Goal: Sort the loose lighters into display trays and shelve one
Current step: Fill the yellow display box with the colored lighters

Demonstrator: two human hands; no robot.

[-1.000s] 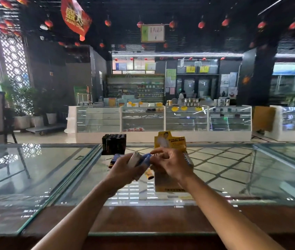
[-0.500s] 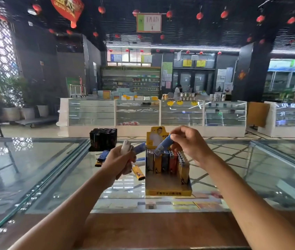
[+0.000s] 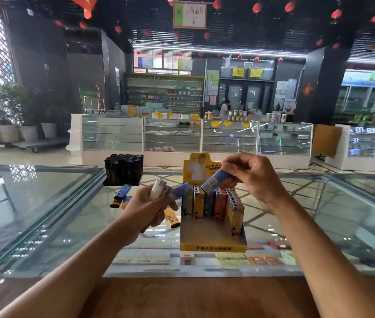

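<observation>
Glass under everything here, slick and hard, and that shapes the risk. The right-hand grip [image 3: 255, 180] pinches a blue lighter [image 3: 215, 180] by its upper end, tilted, with its lower end just above the caps of the upright lighters [image 3: 199, 203] packed in the back rows of the yellow display tray [image 3: 213, 247]. Lowered at that slant it likely clips a cap and topples a neighbour, or wedges between two instead of finding a slot, so it wants turning upright first. The tray looks like light card, and a firm push may skid it across the surface [image 3: 67, 214]. On the other side the left-hand grip [image 3: 150, 207] is wrapped round a bundle, with a white lighter [image 3: 158, 188] and a second blue lighter [image 3: 179, 190] poking out the top. That loose fan could shed one if the fingers relax. Room? The tray's front rows are free and bare glass lies to its right. On the left it's tighter: a yellow lighter [image 3: 171, 218] lies just beside the tray, and more loose lighters [image 3: 121, 195] sit near the black tray [image 3: 124, 169] beyond. The wooden edge [image 3: 193, 294] runs nearest the body.
</observation>
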